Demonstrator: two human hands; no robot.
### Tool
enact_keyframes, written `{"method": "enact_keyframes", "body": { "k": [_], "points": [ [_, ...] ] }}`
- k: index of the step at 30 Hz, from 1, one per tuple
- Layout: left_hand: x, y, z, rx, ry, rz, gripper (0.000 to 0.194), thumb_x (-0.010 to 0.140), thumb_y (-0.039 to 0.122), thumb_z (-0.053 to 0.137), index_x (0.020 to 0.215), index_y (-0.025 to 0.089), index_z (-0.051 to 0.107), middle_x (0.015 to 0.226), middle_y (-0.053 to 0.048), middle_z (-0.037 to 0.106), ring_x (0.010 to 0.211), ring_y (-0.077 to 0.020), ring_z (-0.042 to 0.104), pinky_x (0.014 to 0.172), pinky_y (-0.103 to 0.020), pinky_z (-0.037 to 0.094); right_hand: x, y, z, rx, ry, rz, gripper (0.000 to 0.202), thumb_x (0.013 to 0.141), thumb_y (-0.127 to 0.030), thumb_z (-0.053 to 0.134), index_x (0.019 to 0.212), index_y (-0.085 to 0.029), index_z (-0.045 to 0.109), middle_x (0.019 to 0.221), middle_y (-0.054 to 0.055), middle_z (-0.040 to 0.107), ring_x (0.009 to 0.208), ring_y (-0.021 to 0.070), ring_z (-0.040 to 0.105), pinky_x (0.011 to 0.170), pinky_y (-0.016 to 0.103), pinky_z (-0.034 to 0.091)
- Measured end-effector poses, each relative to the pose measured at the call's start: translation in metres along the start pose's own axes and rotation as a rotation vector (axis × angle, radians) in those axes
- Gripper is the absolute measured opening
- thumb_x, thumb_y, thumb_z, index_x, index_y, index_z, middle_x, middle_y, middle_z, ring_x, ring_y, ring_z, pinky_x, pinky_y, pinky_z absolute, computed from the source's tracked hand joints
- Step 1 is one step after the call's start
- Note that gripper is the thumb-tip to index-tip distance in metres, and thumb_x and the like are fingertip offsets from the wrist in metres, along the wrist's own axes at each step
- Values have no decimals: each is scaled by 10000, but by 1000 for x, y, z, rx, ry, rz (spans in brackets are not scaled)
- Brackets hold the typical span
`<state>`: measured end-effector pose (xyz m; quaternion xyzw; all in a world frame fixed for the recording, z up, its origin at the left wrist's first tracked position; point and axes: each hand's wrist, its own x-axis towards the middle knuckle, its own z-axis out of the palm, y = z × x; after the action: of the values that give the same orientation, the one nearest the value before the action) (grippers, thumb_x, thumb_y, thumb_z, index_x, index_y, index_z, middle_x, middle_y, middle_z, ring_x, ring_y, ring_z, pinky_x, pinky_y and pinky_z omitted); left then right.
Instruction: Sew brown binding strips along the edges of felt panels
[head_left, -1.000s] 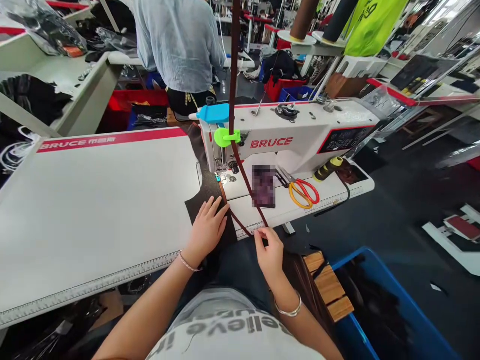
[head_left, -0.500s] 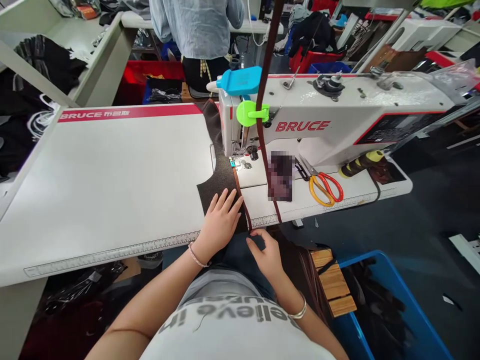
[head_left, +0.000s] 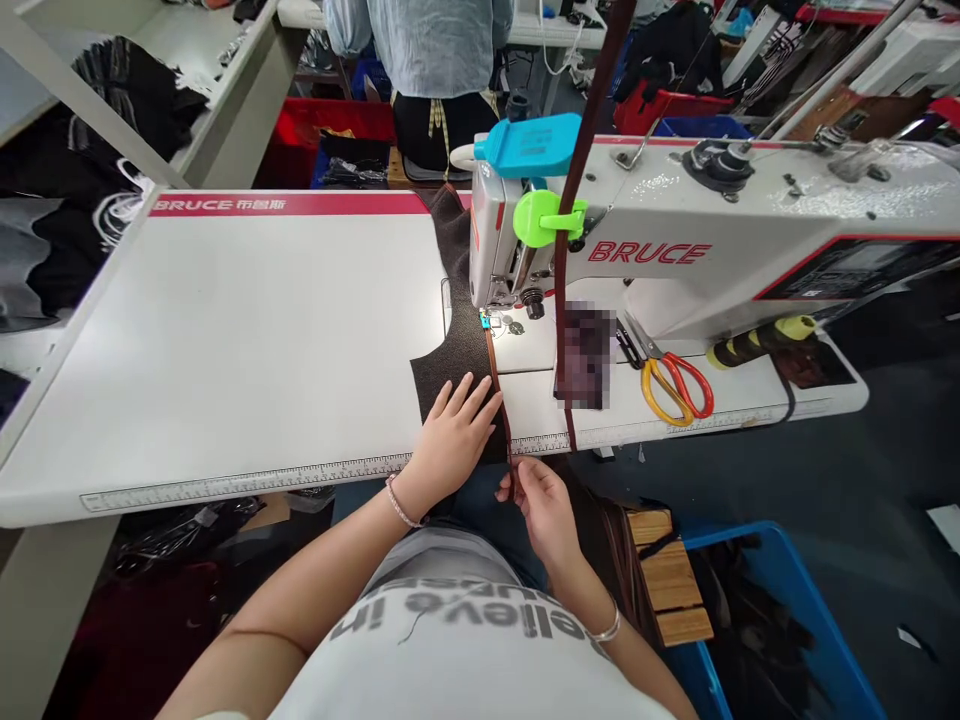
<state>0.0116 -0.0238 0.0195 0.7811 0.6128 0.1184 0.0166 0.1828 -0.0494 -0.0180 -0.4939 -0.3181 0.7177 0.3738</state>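
My left hand lies flat with fingers spread on a dark brown fabric piece, which runs up beside the needle area of a white sewing machine. Along the fabric's right edge is a narrow reddish-brown strip. At the table's front edge, my right hand pinches the lower part of this strip between thumb and fingers. Another length of brown strip hangs down in front of the machine head, past a green clip.
Scissors with orange and red handles and a thread cone lie right on the machine table. A blue bin with dark fabric stands low right, by a wooden stool. Another person is beyond the table.
My right hand has closed its thumb and fingers on the strip, which were apart before. The whole view has shifted slightly; my left hand stays flat on the fabric.
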Motion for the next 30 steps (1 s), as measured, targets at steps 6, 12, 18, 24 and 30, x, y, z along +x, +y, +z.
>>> {"method": "enact_keyframes", "body": {
  "k": [6, 12, 18, 24, 30],
  "points": [
    [-1, -5, 0, -1, -5, 26, 436, 992, 249, 338, 1410, 189, 446, 1512, -60, 368, 1428, -293, 259, 1157, -510, 271, 1, -1, 3, 183, -81, 236, 488, 705, -573, 740, 931, -144, 682, 665, 7, 610, 494, 101, 518, 484, 255, 467],
    [0, -9, -1, 3, -12, 47, 423, 998, 265, 331, 1394, 184, 457, 1502, -51, 387, 1421, -294, 275, 1158, -506, 271, 1, -3, 8, 134, -112, 132, 353, 689, -496, 773, 766, -160, 699, 602, -9, 582, 483, 90, 489, 460, 231, 426],
    [-6, 1, -1, -31, -6, -64, 423, 982, 205, 333, 1382, 113, 437, 1469, -92, 433, 1418, -274, 289, 1159, -486, 287, -1, -16, 9, -210, -147, -97, 266, 762, -438, 712, 736, -174, 730, 655, 36, 680, 620, 161, 621, 638, 298, 530],
    [-12, 12, 3, 24, 5, -107, 440, 978, 228, 327, 1368, 77, 465, 1493, -105, 392, 1418, -315, 278, 1159, -496, 279, 1, -23, 3, -309, -282, -157, 302, 843, -428, 622, 672, -181, 649, 612, 23, 638, 590, 158, 597, 609, 286, 508],
    [-13, 10, 3, 53, 0, -53, 492, 983, 309, 348, 1407, 74, 432, 1512, -113, 356, 1424, -317, 261, 1166, -483, 270, 4, -18, 2, -299, -339, -154, 346, 885, -434, 571, 653, -177, 576, 572, 0, 578, 499, 109, 524, 515, 238, 442]
  ]
}}
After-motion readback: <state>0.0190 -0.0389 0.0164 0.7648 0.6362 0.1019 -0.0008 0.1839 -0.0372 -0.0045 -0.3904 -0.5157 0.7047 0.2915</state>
